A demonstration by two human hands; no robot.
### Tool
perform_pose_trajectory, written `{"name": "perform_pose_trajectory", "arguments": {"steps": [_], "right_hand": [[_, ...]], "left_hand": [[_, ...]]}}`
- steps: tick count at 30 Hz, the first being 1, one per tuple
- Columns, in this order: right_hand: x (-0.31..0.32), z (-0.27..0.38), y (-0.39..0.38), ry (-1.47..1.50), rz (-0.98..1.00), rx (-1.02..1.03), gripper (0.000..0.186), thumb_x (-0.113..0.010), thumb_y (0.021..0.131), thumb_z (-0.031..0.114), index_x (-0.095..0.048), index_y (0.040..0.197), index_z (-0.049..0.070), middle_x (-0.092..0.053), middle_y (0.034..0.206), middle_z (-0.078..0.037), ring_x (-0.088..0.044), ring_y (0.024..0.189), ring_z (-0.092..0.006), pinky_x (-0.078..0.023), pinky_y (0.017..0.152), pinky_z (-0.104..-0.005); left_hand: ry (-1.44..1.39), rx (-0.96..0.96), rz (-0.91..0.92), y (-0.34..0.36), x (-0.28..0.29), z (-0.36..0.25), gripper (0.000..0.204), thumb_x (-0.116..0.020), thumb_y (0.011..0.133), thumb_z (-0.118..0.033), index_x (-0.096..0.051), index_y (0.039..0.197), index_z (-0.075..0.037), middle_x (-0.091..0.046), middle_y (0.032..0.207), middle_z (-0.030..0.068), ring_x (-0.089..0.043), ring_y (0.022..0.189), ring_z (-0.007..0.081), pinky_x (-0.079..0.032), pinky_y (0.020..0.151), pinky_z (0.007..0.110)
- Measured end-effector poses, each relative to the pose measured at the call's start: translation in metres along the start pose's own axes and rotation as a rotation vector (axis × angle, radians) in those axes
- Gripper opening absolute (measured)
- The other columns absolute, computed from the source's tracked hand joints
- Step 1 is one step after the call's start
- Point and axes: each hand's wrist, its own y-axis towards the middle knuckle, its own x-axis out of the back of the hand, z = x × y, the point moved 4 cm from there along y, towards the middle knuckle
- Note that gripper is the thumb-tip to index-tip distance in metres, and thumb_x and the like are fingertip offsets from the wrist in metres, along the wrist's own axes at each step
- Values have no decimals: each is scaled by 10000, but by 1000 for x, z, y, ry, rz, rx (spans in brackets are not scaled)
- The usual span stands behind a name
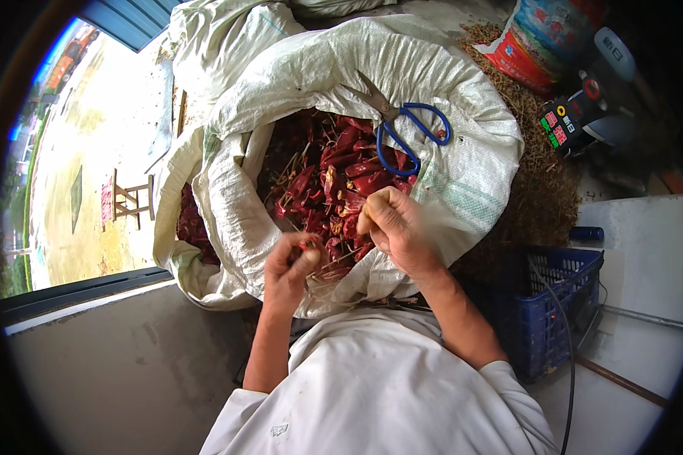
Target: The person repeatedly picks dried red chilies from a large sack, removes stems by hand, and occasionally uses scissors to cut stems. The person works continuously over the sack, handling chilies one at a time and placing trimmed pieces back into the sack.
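Red chilli (308, 245), only a small part showing, pinched between thumb and bent fingers of the left hand (282, 265). Right hand (396, 227) closed too, thumb against curled forefinger, a little ahead of the left and apart from it; blurred pale along its outer side, contents impossible to make out.

Seemingly mid-step, a single pod worked by the fingertips above the rest. As a judgement, calls next for a steady pinch on the left and a light, free touch on the right, without crushing skin that looks dry and likely brittle.

Both wrists turned inward, hands raised close together in front of the body; forearms (463, 318) angled in from below, converging, the right slanting more widely.

Just beyond and between the hands, a heap of red chillies (341, 174) inside a white woven sack (231, 205) with a thick folded rim. Ahead of the right hand, scissors (389, 113) with blue handles, lying on that rim, partly over the heap. Left of the left hand, a second sack (176, 174), also holding chillies. Right of the right forearm, a blue crate (535, 334).
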Motion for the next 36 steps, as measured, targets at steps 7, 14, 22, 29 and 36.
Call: {"name": "perform_pose_trajectory", "arguments": {"steps": [7,14,22,29,36], "right_hand": [[-29,-2,-26,-662,609,-25,198,-725,882,171,-679,1002,20,-680,900,-58,-656,824,-156,-524,741,-303],[-28,39,-12,-1472,240,509,216,-681,871,312,-672,888,97,-642,1003,-70,-625,994,-241,-525,843,-366],[33,79,56,-1813,-418,573,254,-725,879,209,-629,1001,10,-635,1041,-171,-635,979,-328,-529,831,-424],[42,76,71,-1921,-413,431,367,-736,838,195,-556,1101,11,-599,1067,-209,-603,1025,-393,-490,892,-469],[35,82,71,-2025,-403,517,433,-657,826,74,-494,1220,-1,-612,978,-195,-627,933,-378,-498,841,-481]], "left_hand": [[-113,-7,-138,38,15,-6,196,-603,956,-31,-611,1151,-21,-667,898,70,-614,746,136,-497,668,268],[-76,-3,-98,48,22,2,261,-603,972,-68,-608,1232,-45,-655,960,53,-594,796,122,-494,701,265],[-153,-2,-101,51,20,-7,231,-617,967,-102,-613,1184,-23,-630,913,38,-567,769,116,-469,710,260],[-143,-8,-72,57,15,-8,101,-598,971,-80,-587,1064,-43,-549,782,2,-462,633,89,-364,566,239],[-353,-34,12,71,-1,10,118,-617,980,-114,-598,1058,-27,-518,755,-6,-410,606,77,-322,547,240]]}}
